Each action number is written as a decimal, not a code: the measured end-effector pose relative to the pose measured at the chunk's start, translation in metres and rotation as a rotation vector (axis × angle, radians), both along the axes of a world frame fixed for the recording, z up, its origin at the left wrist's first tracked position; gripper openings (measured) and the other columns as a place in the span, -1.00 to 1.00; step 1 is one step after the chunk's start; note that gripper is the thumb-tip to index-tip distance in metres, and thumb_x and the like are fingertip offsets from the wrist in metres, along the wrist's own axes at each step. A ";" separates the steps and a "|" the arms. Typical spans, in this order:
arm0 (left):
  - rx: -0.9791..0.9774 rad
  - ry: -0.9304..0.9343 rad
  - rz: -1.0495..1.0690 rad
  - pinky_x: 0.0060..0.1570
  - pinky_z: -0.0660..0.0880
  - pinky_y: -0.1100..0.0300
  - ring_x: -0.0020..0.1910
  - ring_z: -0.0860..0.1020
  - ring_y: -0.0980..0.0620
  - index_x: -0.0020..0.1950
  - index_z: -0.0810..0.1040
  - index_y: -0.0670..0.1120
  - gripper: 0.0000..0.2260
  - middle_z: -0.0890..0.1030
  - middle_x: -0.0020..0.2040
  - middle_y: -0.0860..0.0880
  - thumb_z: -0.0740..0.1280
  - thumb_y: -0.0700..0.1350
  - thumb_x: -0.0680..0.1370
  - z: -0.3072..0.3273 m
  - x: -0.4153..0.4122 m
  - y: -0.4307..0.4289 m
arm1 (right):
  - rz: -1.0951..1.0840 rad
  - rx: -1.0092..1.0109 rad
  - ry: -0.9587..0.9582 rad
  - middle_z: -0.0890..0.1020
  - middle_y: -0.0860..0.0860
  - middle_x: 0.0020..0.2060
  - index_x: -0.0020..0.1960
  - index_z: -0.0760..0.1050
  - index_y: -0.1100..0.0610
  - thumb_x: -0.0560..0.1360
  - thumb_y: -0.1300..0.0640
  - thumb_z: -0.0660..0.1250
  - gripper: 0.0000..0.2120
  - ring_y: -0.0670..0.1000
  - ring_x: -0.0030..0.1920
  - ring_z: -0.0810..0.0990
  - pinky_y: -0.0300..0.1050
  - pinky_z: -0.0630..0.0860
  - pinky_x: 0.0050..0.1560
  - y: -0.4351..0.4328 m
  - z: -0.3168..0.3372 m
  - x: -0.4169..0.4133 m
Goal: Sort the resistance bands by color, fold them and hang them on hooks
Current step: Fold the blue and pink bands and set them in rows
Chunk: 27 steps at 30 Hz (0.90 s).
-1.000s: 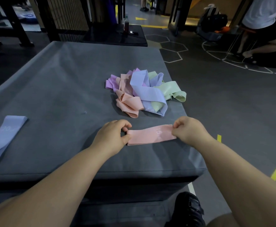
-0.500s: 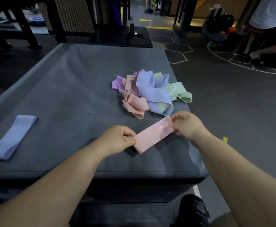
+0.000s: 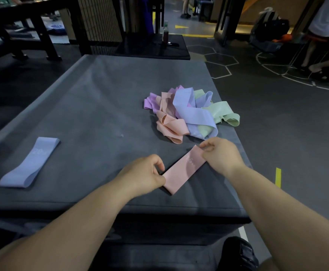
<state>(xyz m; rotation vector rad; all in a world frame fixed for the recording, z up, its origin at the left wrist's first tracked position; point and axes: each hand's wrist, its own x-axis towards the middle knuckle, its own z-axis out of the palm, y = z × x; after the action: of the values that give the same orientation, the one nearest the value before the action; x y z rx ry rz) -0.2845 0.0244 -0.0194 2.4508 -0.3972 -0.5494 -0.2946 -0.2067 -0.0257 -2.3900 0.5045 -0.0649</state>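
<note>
A flat pink resistance band (image 3: 184,170) lies diagonally near the front edge of the grey padded platform (image 3: 93,106). My left hand (image 3: 143,173) pinches its near left end, and my right hand (image 3: 221,154) pinches its far right end. Behind it sits a tangled pile of bands (image 3: 189,112) in pink, peach, lilac and light green. A folded lilac band (image 3: 30,163) lies flat on the platform's left side. No hooks are in view.
The platform's right edge drops to dark gym floor with yellow tape marks (image 3: 278,177). A black low table with a bottle (image 3: 165,34) stands behind the platform. A person (image 3: 327,26) sits at the far right. My shoe (image 3: 237,255) shows at the bottom.
The pink band has turned from level to diagonal: my right hand carried its end away from me toward the pile, while my left hand drew its end nearer the front edge.
</note>
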 end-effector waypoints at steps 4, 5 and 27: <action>0.058 -0.090 -0.049 -0.20 0.39 0.16 -0.18 0.52 0.11 0.10 0.34 0.07 -0.73 0.58 -0.20 0.13 0.31 -0.05 0.45 0.001 -0.004 -0.004 | 0.028 -0.061 -0.060 0.64 -0.14 -0.08 0.06 0.57 -0.05 0.47 0.23 0.31 -0.75 -0.10 -0.02 0.60 -0.26 0.47 -0.04 0.002 -0.010 0.001; 0.079 -0.115 -0.062 -0.20 0.39 0.16 -0.17 0.52 0.10 0.11 0.33 0.08 -0.73 0.58 -0.19 0.12 0.31 -0.05 0.45 0.001 -0.005 -0.005 | 0.033 -0.074 -0.066 0.65 -0.14 -0.06 0.05 0.57 -0.04 0.46 0.24 0.32 -0.75 -0.09 -0.01 0.61 -0.24 0.49 -0.01 0.001 -0.011 0.001; 0.046 -0.408 -0.499 0.34 -0.14 0.48 0.53 0.11 0.18 0.53 0.25 0.03 -0.38 0.24 0.53 0.13 -0.05 -0.16 0.45 -0.028 -0.018 0.002 | 0.541 -0.642 -0.308 0.69 0.05 0.09 0.14 0.66 0.13 0.30 0.47 0.42 -0.54 0.17 0.04 0.66 0.03 0.60 0.05 -0.011 -0.027 -0.014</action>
<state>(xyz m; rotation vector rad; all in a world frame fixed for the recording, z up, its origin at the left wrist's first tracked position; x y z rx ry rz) -0.3020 0.0263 -0.0478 2.5027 -1.1923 -0.2457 -0.3083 -0.2173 -0.0524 -2.9750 -0.3768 -0.3938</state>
